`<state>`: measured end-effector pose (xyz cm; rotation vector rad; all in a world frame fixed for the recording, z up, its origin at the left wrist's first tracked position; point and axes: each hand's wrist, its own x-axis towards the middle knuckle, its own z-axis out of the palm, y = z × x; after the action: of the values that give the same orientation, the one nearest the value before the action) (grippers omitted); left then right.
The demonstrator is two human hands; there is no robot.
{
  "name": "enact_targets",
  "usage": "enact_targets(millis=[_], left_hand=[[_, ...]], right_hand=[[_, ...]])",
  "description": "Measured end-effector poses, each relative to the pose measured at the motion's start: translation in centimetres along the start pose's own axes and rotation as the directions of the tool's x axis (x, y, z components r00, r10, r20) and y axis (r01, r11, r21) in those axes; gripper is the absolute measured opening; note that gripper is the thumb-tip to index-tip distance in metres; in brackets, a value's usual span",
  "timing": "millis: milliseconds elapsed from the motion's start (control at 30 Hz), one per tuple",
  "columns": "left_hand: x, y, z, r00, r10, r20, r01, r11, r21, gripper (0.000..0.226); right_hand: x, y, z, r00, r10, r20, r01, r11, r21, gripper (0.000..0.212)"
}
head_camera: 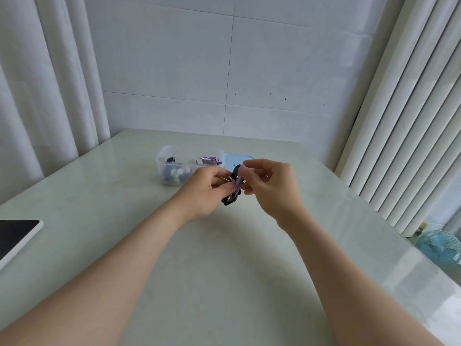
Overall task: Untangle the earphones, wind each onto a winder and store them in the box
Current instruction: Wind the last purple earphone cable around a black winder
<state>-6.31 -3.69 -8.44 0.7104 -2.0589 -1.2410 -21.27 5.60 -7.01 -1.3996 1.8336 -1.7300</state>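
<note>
Above the table's middle, both hands hold a black winder point(230, 199) with purple earphone cable point(237, 186) wrapped around it. My left hand point(204, 193) pinches the winder and cable from the left. My right hand point(270, 186) pinches the purple cable at the winder's upper end. Just behind the hands stands a clear plastic box point(164, 158). Inside it lie a wound purple earphone point(210, 160) with its plug showing and several dark and pale pieces.
A light blue lid point(234, 159) lies right of the box, partly behind my right hand. A tablet with a white frame point(17, 236) lies at the table's left edge. A small blue fan point(440, 247) stands beyond the table's right edge, below the blinds.
</note>
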Motion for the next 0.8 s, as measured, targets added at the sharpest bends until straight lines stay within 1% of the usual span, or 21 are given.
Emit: enact_targets(millis=[100, 200, 267, 333, 433, 567, 633, 700, 800], left_hand=[[0.06, -0.09, -0.05, 1.000, 0.007, 0.021, -0.007, 1.000, 0.006, 0.018], [0.00, 0.10, -0.09, 0.998, 0.028, 0.060, -0.029, 1.000, 0.010, 0.021], [-0.06, 0.22, 0.01, 0.996, 0.035, 0.081, -0.035, 0.999, 0.002, 0.023], [-0.10, 0.34, 0.21, 0.997, 0.028, 0.078, -0.026, 0.999, -0.034, 0.021], [-0.20, 0.59, 0.48, 0.995, -0.017, 0.099, 0.031, 0.990, -0.137, 0.020], [0.00, 0.56, 0.41, 0.992, -0.058, 0.112, 0.075, 0.986, -0.152, 0.022], [-0.02, 0.67, 0.42, 0.990, -0.078, 0.116, 0.097, 0.981, -0.167, 0.025], [0.06, 0.76, 0.45, 0.988, -0.102, 0.118, 0.127, 0.965, -0.228, 0.028], [0.34, 0.72, 0.34, 0.985, -0.127, 0.113, 0.156, 0.940, -0.302, 0.029]], right_hand=[[-0.06, 0.19, 0.02, 0.997, -0.049, -0.060, 0.047, 0.998, -0.047, 0.009], [-0.01, 0.25, -0.22, 0.993, -0.044, -0.109, 0.039, 0.998, -0.051, 0.006], [0.09, 0.42, -0.35, 0.992, -0.026, -0.125, 0.022, 0.999, -0.035, 0.010], [0.18, 0.71, -0.34, 0.992, -0.031, -0.124, 0.023, 0.997, -0.068, 0.011], [0.07, 0.59, -0.15, 0.994, -0.054, -0.098, 0.042, 0.992, -0.119, 0.008], [-0.02, 0.48, 0.03, 0.996, -0.034, -0.079, 0.029, 0.997, -0.071, 0.013], [0.16, 0.85, 0.17, 0.997, -0.029, -0.065, 0.022, 0.993, -0.115, 0.018], [0.21, 0.97, 0.27, 1.000, -0.006, -0.007, 0.005, 0.990, -0.140, 0.017], [0.04, 0.72, 0.28, 0.997, 0.022, 0.081, -0.021, 1.000, -0.020, 0.019]])
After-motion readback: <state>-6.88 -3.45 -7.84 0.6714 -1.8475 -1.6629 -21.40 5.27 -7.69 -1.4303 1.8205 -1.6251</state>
